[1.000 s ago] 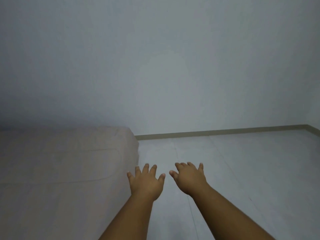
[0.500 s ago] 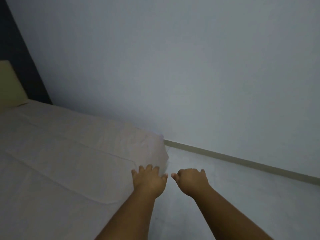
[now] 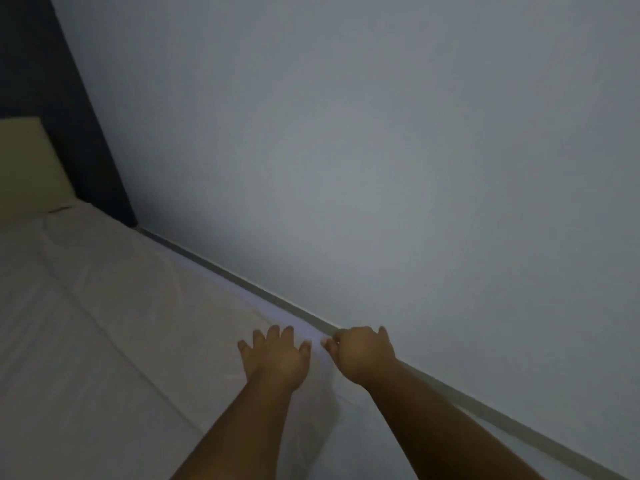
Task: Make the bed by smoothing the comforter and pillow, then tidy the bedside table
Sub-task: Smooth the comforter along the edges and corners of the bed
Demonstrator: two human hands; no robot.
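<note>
Pale wall (image 3: 381, 150), white comforter (image 3: 121, 341), left hand (image 3: 275, 356) on it, grip wide, right hand (image 3: 365, 353) curled, grip unclear

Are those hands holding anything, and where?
Left hand spread open over the comforter, gripping nothing. Right hand curls at its corner by the wall; a pinch cannot be confirmed.

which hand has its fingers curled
The right hand, nearer the wall: its fingers are curled under, while the left hand has them spread over the comforter.
</note>
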